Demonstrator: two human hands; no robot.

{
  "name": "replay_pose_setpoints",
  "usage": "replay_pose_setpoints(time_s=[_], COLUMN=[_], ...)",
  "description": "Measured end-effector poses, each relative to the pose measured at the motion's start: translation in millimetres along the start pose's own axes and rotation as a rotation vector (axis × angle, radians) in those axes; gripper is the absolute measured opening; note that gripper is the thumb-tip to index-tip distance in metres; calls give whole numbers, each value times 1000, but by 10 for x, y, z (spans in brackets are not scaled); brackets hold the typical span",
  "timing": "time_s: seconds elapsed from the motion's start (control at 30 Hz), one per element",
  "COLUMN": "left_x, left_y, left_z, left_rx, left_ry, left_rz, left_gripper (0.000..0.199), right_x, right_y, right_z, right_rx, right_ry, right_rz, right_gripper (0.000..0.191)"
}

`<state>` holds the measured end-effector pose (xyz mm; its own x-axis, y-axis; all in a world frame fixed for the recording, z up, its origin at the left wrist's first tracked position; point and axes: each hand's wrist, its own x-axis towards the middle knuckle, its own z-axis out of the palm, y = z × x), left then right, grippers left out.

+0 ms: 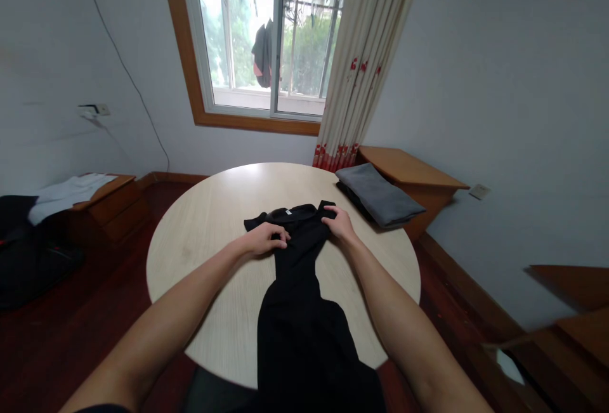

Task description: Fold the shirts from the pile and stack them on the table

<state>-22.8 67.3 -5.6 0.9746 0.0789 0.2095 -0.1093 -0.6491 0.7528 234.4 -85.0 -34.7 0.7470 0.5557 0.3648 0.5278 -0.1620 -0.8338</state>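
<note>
A black dress [297, 286] with short sleeves lies lengthwise on the round table [209, 242]. Its neckline, with a small white label, faces the window, and its wider lower part hangs over the near edge toward me. My left hand [267, 239] rests at the dress's left shoulder, fingers curled and pinching the cloth. At the opposite shoulder, my right hand [339, 222] grips the right sleeve between thumb and fingers. The left sleeve sticks out flat beyond my left hand.
Folded grey and black cloth [378, 194] lies at the table's right edge. Behind it stands a wooden cabinet [409, 169]. A long curtain [366, 70] hangs beside the window. White cloth [71, 194] covers part of a low wooden cabinet [117, 210] at left.
</note>
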Motion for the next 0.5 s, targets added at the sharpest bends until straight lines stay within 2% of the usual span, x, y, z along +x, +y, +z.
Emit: replay_pose_setpoints(time_s=[0.07, 0.13, 0.2, 0.23, 0.27, 0.3, 0.33, 0.37, 0.4, 0.43, 0.47, 0.5], left_x=[-26, -40, -24, -6, 14, 34, 48, 53, 49, 37, 20, 1], left_y=[-29, -48, -48, -43, -37, -32, -28, -28, -31, -37, -42, -47], left_z=[-99, -170, -185, -173, -157, -140, -128, -124, -128, -138, -151, -162], left_rx=[88, 157, 121, 42, -82, -239, -404, -548, -650, -699, -700, -672], left_ry=[105, 223, 322, 364, 400, 426, 437, 429, 403, 362, 315, 277], left_rz=[-64, -129, -178, -203, -234, -275, -325, -380, -433, -477, -504, -514], left_gripper=[16, 20, 28, 35, 46, 58, 70, 79, 84, 85, 82, 78], right_x=[15, -17, -118, -192, -275, -361, -441, -505, -545, -559, -545, -506], right_y=[-94, -249, -457, -571, -683, -785, -871, -934, -969, -974, -949, -897], right_z=[-105, -161, -141, -106, -61, -13, 30, 63, 83, 87, 79, 61], right_rx=[-4, 31, 103, 150, 196, 236, 273, 315, 357, 401, 444, 476], right_ry=[139, 266, 286, 226, 109, -96, -356, -587, -751, -826, -811, -727], right_rz=[-17, -118, -243, -295, -349, -413, -453, -450, -418, -362, -295, -232], right_gripper=[38, 35, 33, 33, 32, 30, 29, 30, 30, 31, 31, 31])
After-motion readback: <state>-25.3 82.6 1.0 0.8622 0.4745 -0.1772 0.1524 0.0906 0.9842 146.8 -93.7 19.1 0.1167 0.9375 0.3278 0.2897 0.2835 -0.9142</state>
